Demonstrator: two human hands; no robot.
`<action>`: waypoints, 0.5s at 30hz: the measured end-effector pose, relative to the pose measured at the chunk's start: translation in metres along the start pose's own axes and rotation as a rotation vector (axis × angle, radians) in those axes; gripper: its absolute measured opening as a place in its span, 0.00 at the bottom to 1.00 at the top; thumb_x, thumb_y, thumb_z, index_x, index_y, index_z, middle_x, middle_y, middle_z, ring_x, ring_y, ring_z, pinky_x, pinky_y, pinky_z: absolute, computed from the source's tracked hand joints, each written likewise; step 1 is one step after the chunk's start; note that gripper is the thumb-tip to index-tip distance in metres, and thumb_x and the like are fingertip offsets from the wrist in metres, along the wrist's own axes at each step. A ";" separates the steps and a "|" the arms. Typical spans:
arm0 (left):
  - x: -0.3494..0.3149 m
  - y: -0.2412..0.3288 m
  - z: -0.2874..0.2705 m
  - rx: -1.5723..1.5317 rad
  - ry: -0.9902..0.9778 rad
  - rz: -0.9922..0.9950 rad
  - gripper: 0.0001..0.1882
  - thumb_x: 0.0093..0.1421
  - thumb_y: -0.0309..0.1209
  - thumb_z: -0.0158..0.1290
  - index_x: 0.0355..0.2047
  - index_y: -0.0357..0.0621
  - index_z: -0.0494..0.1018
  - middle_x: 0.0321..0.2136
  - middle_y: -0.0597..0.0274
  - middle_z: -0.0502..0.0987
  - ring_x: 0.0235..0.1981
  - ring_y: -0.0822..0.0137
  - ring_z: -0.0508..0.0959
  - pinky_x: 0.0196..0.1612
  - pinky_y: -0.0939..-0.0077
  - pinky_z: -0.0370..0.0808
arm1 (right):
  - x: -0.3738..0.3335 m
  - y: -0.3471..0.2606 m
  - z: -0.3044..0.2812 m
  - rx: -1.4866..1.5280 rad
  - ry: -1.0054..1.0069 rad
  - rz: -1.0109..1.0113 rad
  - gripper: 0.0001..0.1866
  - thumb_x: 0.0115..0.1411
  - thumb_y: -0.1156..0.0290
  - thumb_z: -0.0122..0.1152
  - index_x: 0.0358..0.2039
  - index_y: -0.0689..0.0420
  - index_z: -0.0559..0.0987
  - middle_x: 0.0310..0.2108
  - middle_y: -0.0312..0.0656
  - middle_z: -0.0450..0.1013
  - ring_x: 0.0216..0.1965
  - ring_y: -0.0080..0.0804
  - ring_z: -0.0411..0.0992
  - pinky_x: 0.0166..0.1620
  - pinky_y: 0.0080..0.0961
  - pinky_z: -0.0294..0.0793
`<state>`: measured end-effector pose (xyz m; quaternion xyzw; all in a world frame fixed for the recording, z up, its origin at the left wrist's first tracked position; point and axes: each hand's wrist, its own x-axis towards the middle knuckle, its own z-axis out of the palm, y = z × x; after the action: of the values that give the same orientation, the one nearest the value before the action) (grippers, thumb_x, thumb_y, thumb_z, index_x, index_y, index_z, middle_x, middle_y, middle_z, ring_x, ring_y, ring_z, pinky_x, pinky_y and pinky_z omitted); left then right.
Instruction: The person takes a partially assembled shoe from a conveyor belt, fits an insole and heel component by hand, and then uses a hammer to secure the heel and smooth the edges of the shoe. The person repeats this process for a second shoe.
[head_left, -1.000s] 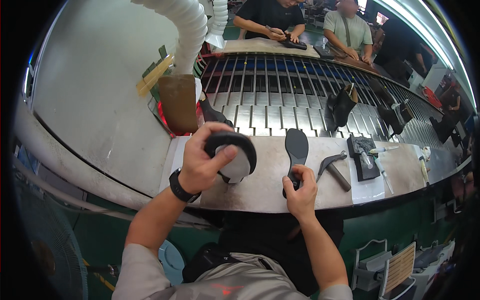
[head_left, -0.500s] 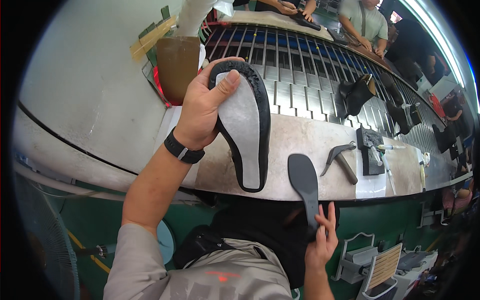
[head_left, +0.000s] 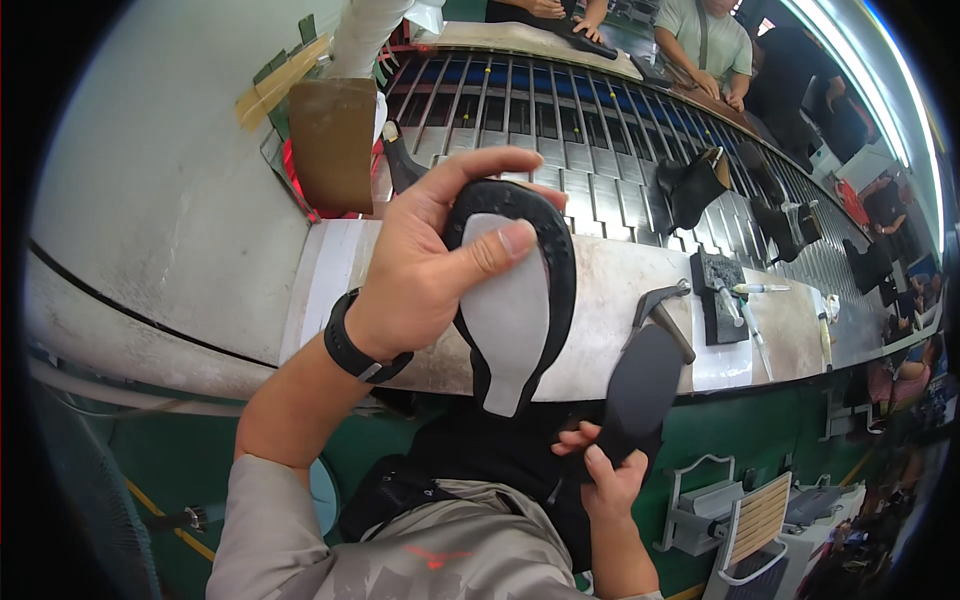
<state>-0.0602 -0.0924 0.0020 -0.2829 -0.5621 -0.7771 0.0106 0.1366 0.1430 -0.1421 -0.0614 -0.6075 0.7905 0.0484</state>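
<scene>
One shoe (head_left: 505,330), one sole (head_left: 641,382) in hands (head_left: 415,275)

Black shoe (head_left: 508,325) in left grip (head_left: 425,265), dark sole (head_left: 641,383) in right grip (head_left: 612,482)

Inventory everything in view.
Long bench: 1, pale, centre
Shoe showing grey bottom panel: 1, black, centre
Flat sole: 1, dark grey, right of shoe
Curved metal hammer: 1, grey, on bench
Rectangular block: 1, dark grey, on bench
Slim tools: 3+, pale, on and beside block
Slatted metal conveyor: 1, silver, beyond bench
Ankle boots: 3+, black, on conveyor
Thick hose: 1+, white, top left
Rectangular panel: 1, brown, upper left
People: 2+, dressed black or pale, beyond conveyor
Slatted chair: 1, tan, lower right
Left grip: 1, on shoe
Right grip: 1, on sole
</scene>
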 end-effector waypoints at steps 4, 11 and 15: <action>-0.009 -0.002 0.007 0.036 -0.041 0.021 0.24 0.71 0.35 0.61 0.60 0.37 0.68 0.51 0.44 0.82 0.50 0.56 0.85 0.54 0.60 0.84 | -0.001 -0.036 0.021 0.278 0.065 -0.128 0.29 0.72 0.57 0.64 0.58 0.72 0.76 0.49 0.60 0.80 0.39 0.48 0.84 0.46 0.45 0.87; -0.027 0.006 0.029 0.008 -0.046 0.025 0.20 0.75 0.39 0.55 0.57 0.35 0.70 0.50 0.46 0.82 0.49 0.66 0.83 0.54 0.70 0.80 | 0.011 -0.100 0.063 0.178 -0.380 -0.268 0.18 0.69 0.78 0.60 0.57 0.73 0.77 0.45 0.58 0.83 0.44 0.42 0.84 0.48 0.39 0.85; -0.036 0.019 0.036 -0.025 -0.058 0.004 0.21 0.76 0.37 0.53 0.59 0.33 0.69 0.51 0.46 0.81 0.52 0.63 0.82 0.57 0.68 0.79 | 0.023 -0.125 0.090 0.075 -0.329 -0.037 0.13 0.69 0.76 0.63 0.48 0.74 0.82 0.37 0.52 0.85 0.38 0.33 0.84 0.44 0.30 0.85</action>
<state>-0.0088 -0.0786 0.0094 -0.3066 -0.5518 -0.7756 -0.0074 0.1004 0.0924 0.0010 0.0817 -0.5784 0.8109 -0.0350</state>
